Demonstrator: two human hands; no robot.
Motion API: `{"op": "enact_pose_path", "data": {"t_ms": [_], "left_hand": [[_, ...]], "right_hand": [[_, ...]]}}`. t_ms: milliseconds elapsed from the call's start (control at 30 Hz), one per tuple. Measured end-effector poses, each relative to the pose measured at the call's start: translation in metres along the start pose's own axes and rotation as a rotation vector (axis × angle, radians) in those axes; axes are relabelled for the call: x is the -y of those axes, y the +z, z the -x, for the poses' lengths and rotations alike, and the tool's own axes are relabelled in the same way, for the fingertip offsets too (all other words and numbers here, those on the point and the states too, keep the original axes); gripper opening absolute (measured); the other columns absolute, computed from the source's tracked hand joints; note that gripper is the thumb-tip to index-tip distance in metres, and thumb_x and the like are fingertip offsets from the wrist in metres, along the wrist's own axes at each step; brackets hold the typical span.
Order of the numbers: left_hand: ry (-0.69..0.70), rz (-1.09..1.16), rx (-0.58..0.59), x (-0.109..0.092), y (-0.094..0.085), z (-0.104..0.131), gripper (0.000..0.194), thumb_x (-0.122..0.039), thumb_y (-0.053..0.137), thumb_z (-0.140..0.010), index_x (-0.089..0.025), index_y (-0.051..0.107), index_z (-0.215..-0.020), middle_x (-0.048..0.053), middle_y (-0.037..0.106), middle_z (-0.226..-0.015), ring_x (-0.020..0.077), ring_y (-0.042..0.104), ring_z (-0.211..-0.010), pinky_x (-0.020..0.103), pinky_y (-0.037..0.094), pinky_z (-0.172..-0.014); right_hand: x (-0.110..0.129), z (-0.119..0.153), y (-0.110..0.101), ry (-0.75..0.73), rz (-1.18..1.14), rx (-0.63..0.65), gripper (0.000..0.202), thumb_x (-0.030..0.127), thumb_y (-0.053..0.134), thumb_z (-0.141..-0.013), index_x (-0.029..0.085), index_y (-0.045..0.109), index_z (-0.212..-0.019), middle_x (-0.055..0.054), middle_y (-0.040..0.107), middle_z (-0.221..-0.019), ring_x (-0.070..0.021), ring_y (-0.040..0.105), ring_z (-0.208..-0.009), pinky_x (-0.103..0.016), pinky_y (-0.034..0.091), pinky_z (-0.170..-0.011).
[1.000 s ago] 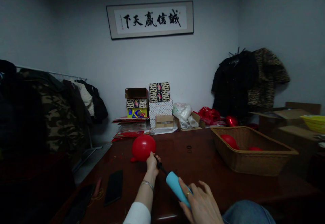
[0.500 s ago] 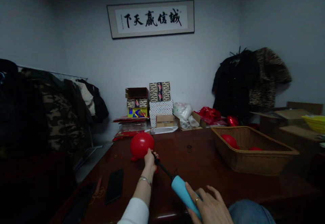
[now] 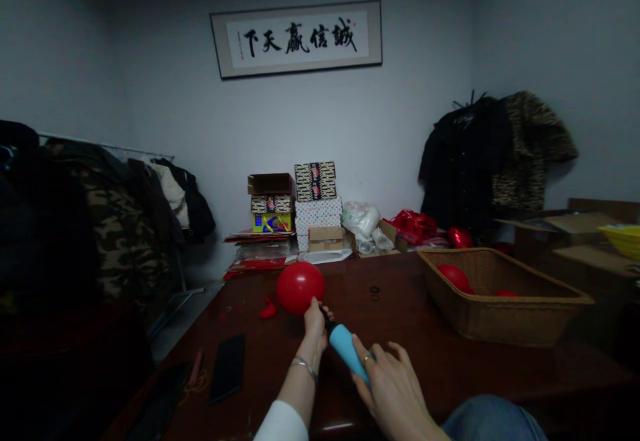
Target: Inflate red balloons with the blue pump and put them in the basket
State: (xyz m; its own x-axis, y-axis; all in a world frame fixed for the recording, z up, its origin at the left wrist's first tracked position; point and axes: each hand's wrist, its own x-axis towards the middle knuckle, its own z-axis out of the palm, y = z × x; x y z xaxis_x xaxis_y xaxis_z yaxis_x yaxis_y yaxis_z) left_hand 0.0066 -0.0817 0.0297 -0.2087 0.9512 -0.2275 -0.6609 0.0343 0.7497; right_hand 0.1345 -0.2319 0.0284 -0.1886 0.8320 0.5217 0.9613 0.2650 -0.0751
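Note:
A round, inflated red balloon (image 3: 300, 287) is over the dark wooden table. At its lower right my left hand (image 3: 316, 323) pinches the balloon's neck at the black nozzle end of a pump. The pump's light blue barrel (image 3: 349, 351) slants down to the right, with my right hand (image 3: 387, 381) wrapped round it; no black rod shows between barrel and nozzle. A small uninflated red balloon (image 3: 268, 308) lies on the table, left of the inflated one.
A wicker basket (image 3: 510, 314) with red balloons stands at the right. A black phone (image 3: 227, 368) lies at the left, near yellow rubber bands (image 3: 197, 384). Two dark rings (image 3: 375, 293) lie mid-table. Stacked boxes (image 3: 319, 218) are behind the table.
The blue barrel has slid up toward my left hand, covering the black rod. My left hand and the inflated balloon have shifted right, uncovering the small red balloon.

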Motion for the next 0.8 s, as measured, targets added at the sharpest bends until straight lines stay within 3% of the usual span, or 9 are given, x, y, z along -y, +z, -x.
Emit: {"op": "enact_pose_path", "data": {"t_ms": [500,800], "left_hand": [[-0.02,-0.026,-0.026,0.01,-0.008,-0.005,0.022,-0.029,0.04,-0.092,-0.019,0.041,-0.072,-0.006,0.04,-0.046,0.0076,0.039,-0.034,0.019,0.03,-0.037],[0.069,-0.002,-0.036,-0.007,-0.019,-0.021,0.021,-0.03,0.041,-0.091,-0.019,0.041,-0.073,-0.006,0.041,-0.047,0.007,0.039,-0.034,0.018,0.028,-0.036]], "right_hand": [[0.003,0.006,0.008,0.01,-0.027,0.042,0.05,0.027,0.052,-0.083,0.022,0.046,-0.132,-0.006,0.064,-0.09,-0.0196,0.061,-0.081,-0.042,0.026,-0.093],[-0.015,0.031,0.014,-0.087,-0.006,-0.103,0.055,0.028,0.055,-0.079,0.027,0.042,-0.133,-0.001,0.064,-0.087,-0.0179,0.062,-0.078,-0.041,0.025,-0.093]]}}
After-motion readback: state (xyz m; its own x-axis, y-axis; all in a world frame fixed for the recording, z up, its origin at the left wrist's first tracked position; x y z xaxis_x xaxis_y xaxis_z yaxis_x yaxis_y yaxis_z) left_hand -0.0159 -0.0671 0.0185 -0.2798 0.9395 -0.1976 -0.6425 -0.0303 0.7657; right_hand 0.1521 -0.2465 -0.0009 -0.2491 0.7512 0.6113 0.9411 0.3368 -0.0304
